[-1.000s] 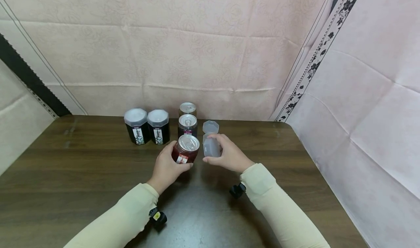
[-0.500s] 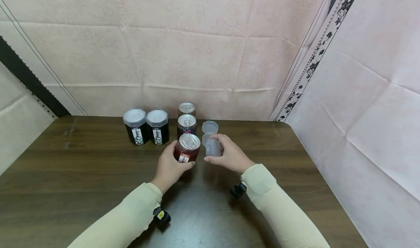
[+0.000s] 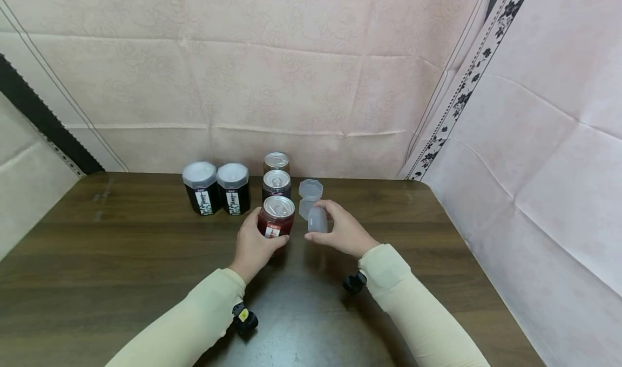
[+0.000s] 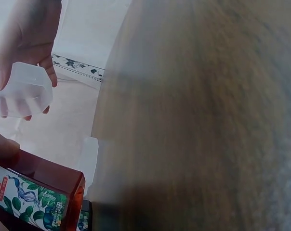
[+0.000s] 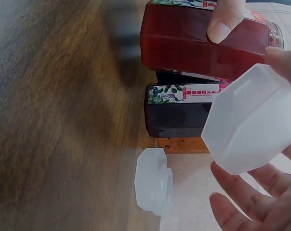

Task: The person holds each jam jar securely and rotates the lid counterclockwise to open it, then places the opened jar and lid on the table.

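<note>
My left hand [image 3: 255,246] grips a red jam jar [image 3: 275,222] from its near left side, thumb across the front. The jar has a silver pull-tab top and a label with green leaves, which shows in the left wrist view. My right hand [image 3: 342,231] pinches a translucent octagonal plastic lid [image 5: 251,120] between thumb and fingers, tilted on edge just right of the jar. Behind the red jar stand a dark jar [image 5: 184,118] and an amber jar [image 5: 184,145], both with silver tops. Two more translucent lids [image 3: 311,188] lie on the table beyond my right hand.
Two black jars [image 3: 206,201] with whitish octagonal lids stand side by side to the left. The brown wooden table [image 3: 146,270] ends at a pale patterned cloth [image 3: 272,97] at the back, and another cloth [image 3: 559,140] hangs on the right.
The red jar in my left hand has shifted slightly away from me, toward the dark jar. My right hand has drawn the lid a little to the right and turned it more on edge.
</note>
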The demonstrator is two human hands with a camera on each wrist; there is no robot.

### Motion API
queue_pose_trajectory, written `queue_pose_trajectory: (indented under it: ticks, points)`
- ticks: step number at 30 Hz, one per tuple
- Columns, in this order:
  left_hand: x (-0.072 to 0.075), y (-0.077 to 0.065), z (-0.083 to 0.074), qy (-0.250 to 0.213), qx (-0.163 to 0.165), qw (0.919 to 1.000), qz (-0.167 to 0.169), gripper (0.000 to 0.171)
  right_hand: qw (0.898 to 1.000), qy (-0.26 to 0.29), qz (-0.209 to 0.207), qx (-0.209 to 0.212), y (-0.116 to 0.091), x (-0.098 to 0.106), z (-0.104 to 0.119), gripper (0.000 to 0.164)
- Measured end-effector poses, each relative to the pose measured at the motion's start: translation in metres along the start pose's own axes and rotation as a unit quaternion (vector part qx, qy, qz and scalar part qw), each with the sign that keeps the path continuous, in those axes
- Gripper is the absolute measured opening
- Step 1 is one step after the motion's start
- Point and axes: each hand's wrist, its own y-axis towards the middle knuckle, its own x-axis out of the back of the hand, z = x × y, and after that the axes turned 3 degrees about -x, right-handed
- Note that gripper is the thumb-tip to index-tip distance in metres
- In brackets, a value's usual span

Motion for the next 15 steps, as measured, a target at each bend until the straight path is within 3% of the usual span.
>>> queue_pose_trajectory:
  ticks: [15]
  points:
    - [-0.0027,0.0032,-0.0005,-0.011,0.021,0.9997,0.003,0.079,1.000,-0.018,-0.014,-0.005,0.0036,-0.0036,-0.0052,0.072]
